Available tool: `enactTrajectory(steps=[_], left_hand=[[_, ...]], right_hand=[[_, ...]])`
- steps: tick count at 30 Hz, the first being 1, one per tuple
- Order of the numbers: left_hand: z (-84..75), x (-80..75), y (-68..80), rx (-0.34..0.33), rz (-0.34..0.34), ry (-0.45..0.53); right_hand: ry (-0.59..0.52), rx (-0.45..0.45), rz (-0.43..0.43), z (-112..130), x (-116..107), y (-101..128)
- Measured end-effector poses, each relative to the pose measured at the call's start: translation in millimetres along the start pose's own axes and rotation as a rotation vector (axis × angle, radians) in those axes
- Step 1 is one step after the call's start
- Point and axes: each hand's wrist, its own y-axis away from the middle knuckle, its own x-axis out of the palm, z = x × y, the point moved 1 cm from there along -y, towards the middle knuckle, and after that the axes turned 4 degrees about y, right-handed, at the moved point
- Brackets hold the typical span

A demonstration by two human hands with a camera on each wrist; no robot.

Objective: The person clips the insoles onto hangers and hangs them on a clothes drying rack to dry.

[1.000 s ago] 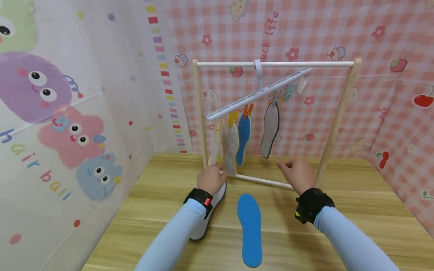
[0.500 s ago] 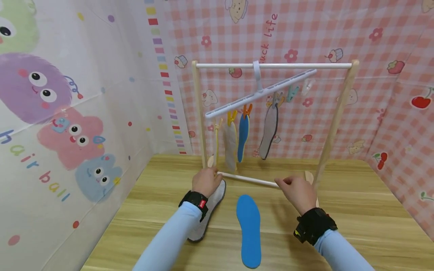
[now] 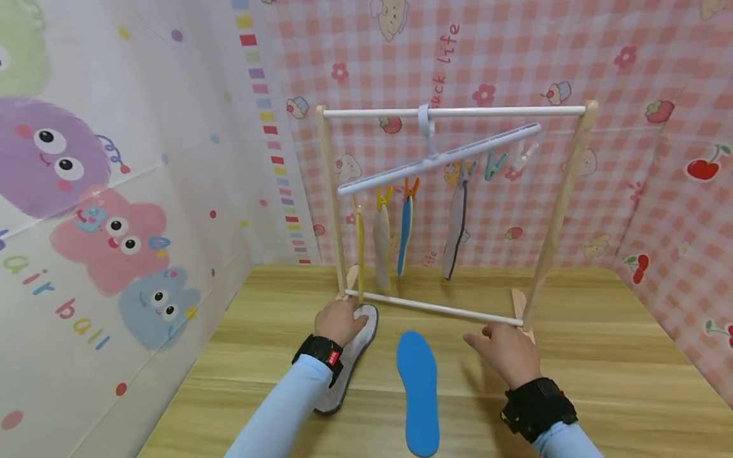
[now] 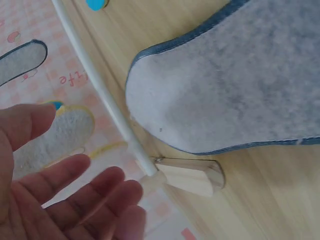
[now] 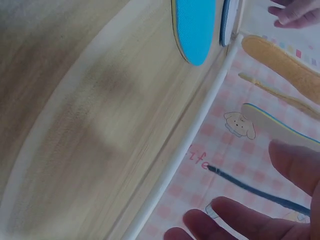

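My left hand (image 3: 339, 320) hovers with relaxed fingers over the toe of a grey insole (image 3: 359, 343) lying on the table, just in front of the rack's left foot (image 4: 192, 180). The left wrist view shows that hand (image 4: 65, 195) holding nothing, beside the grey insole (image 4: 225, 95). My right hand (image 3: 504, 351) is open and holds nothing, just short of the rack's lower white rod (image 3: 435, 308). A blue insole (image 3: 418, 394) lies flat between the hands. In the right wrist view the right hand (image 5: 260, 215) has its fingers spread near the rod (image 5: 190, 130).
A wooden-post drying rack stands at the back of the wooden table (image 3: 601, 381). A white clip hanger (image 3: 441, 159) hangs tilted from its top rod and carries several insoles, among them a blue one (image 3: 404, 235) and a grey one (image 3: 455, 232). Patterned cloth walls close in left, back and right.
Both hands have drawn back from the rack's lower rod toward me. The hanger has swung, so the hanging insoles now show nearly edge-on.
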Motion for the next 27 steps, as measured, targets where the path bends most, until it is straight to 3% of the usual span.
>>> enactTrajectory(steps=[6, 17, 24, 27], left_hand=[[4.8, 6.3, 3.8, -0.089, 0.108, -0.065], [15.3, 27.6, 1.6, -0.260, 0.198, -0.200], [21.2, 34.5, 3.8, -0.269, 0.206, -0.253], [21.3, 37.4, 4.1, -0.279, 0.244, -0.243]], right_hand=[[0.036, -0.003, 0.050, 0.0, -0.5, 7.5], [0.108, -0.016, 0.146, 5.2, -1.8, 14.6], [0.105, -0.004, 0.148, 5.1, 3.0, 16.4], [0.099, 0.005, 0.161, 5.8, 4.5, 16.9]])
